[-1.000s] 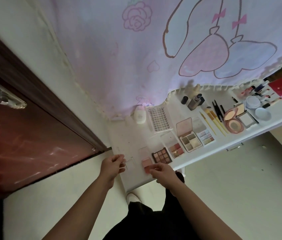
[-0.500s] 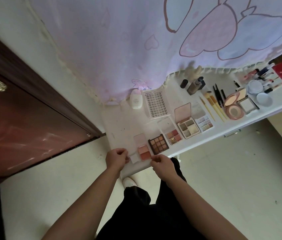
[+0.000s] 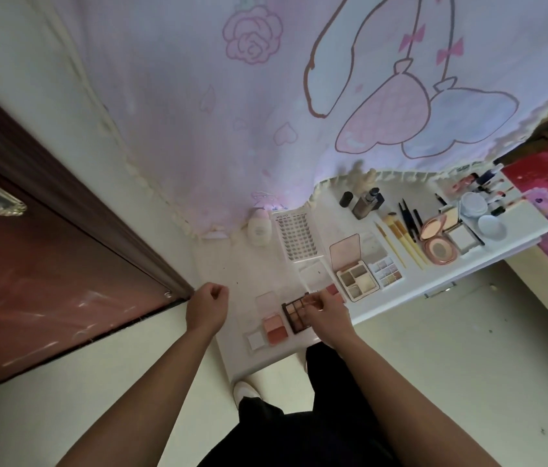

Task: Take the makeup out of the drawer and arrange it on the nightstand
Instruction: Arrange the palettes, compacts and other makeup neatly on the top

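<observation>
Makeup [image 3: 356, 280] is pretty much all out and spread across the white nightstand [image 3: 220, 269], so this looks like the tidying-up stage to me. The right hand [image 3: 328, 313] is curled over the dark nine-pan palette [image 3: 294, 315] near the front edge, fingertips on its far corner, though I honestly can't tell if it's pinching it or just nudging it. The left hand [image 3: 207, 306] hovers well apart over the nightstand's left edge, curled into a loose fist with nothing in it that I can see. If I were doing this bit, I'd slide the palette flat rather than lift it and square it up with the pink blush palette [image 3: 274, 326] just beside it on the left. I'd also watch the red palette [image 3: 333, 290] with the open clear lid on the other side, since it's partly under the hand and easy to bump. And keep everything back from the front edge, because it all sits close.
</observation>
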Available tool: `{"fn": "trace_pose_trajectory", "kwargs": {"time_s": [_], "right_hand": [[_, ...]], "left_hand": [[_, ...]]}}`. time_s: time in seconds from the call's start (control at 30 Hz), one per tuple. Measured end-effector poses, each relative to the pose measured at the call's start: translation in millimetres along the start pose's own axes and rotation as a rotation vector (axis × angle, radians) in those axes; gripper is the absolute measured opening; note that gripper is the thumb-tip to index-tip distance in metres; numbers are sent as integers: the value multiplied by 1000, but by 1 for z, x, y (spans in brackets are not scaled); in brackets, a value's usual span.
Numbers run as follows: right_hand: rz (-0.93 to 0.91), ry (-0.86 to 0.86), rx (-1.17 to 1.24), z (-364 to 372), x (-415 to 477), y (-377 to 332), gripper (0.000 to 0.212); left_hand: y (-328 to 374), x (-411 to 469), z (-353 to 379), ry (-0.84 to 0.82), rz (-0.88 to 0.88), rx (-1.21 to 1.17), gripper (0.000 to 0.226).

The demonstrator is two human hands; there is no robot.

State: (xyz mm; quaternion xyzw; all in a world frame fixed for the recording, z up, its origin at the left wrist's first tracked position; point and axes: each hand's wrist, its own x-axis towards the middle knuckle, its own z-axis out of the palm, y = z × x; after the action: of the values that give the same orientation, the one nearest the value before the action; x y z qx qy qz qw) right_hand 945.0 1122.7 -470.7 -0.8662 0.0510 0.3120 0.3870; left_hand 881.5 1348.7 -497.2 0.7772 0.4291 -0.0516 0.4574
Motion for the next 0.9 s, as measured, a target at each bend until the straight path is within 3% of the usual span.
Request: {"fn": "trace_pose_trajectory", "kwargs": {"time_s": [0.2, 0.47, 0.67, 0.8, 0.9], "right_hand": [[-68, 7, -45, -28, 46, -40, 28], [-169, -172, -208, -25, 111, -73, 47], [-295, -237, -450, -14, 146, -75, 57], [-265, -307, -687, -7, 151, -74, 68], [-337, -371, -758, 4, 148, -72, 69]], "left_hand": [[40, 32, 0, 5, 117, 94, 11], [89, 88, 44, -74, -25, 140, 44], [94, 124, 75, -40, -126, 219, 85], [87, 123, 70, -5, -215, 92, 78], [83, 112, 56, 67, -255, -44, 54]]}}
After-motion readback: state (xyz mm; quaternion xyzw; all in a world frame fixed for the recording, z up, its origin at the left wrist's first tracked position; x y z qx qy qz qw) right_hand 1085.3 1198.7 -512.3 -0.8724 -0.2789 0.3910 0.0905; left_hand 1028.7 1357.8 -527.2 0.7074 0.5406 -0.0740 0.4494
